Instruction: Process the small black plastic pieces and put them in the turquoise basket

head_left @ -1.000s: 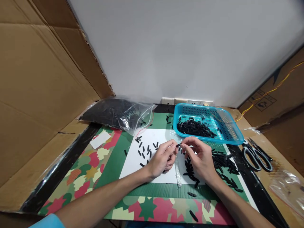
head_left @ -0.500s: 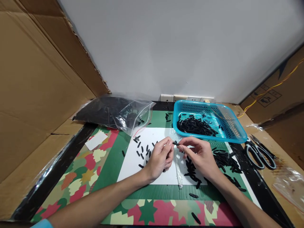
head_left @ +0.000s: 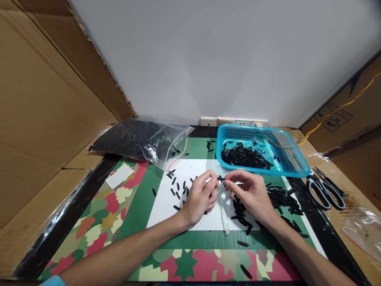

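Observation:
A small black elongated piece [head_left: 220, 178] is pinched at its two ends between my left hand [head_left: 201, 195] and my right hand [head_left: 250, 192]. Both hands are closed at the fingertips, above a white sheet [head_left: 166, 216]. Several similar black pieces [head_left: 177, 186] lie scattered to the left of my left hand. A looser cluster of black pieces [head_left: 240, 214] is under and beside my right hand, and a larger pile [head_left: 282, 198] sits to its right. Below the hands runs a narrow clear plastic strip [head_left: 224, 214]. What the curled lower fingers of my left hand cover is hidden.
A blue plastic basket [head_left: 263, 171] with many black pieces stands behind my right hand. At the back left lies a clear zip bag [head_left: 127, 139] full of dark contents. Scissors [head_left: 326, 192] are at the right, near a crumpled clear bag [head_left: 363, 230]. Cardboard [head_left: 53, 79] walls the left side.
Both hands stay nearly in place, still pinching the black piece. The view has shifted very slightly; nothing else has visibly moved.

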Demonstrator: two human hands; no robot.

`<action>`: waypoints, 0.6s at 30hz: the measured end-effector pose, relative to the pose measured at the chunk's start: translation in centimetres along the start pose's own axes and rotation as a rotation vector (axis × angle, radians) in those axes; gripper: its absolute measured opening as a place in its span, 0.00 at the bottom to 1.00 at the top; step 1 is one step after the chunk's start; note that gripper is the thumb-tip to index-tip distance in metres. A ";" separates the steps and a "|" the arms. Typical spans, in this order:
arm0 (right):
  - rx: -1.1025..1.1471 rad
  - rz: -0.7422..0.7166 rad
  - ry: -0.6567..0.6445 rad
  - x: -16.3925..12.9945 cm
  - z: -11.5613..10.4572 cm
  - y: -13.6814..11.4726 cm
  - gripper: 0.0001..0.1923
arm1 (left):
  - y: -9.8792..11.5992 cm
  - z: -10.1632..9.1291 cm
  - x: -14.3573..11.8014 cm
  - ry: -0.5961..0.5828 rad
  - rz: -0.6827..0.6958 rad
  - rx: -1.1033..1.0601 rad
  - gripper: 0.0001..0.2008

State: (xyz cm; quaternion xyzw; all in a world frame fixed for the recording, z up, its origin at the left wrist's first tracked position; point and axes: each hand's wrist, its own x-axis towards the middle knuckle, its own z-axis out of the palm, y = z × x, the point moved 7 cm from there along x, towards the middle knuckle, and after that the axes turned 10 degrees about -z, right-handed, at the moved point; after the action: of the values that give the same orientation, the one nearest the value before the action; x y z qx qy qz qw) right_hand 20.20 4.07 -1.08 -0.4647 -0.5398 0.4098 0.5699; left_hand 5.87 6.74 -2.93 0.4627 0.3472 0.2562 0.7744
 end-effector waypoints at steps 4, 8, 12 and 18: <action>-0.021 -0.029 0.014 0.1 0.0 -0.3 0.12 | 0.3 0.1 0.0 -0.003 0.015 0.006 0.17; -0.015 -0.039 0.010 0.1 0.1 -0.3 0.12 | 0.4 0.2 -0.1 -0.003 0.023 0.007 0.17; 0.003 -0.027 -0.006 0.1 0.1 0.0 0.13 | 0.4 0.1 -0.2 0.014 0.021 0.015 0.17; 0.048 0.003 -0.018 -0.1 0.2 0.3 0.13 | 0.4 0.3 -0.1 -0.008 0.003 0.013 0.18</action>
State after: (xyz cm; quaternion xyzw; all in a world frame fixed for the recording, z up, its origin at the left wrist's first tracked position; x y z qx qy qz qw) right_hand 19.96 4.07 -1.40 -0.4481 -0.5340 0.4277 0.5754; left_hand 5.98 6.66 -2.48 0.4693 0.3452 0.2533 0.7723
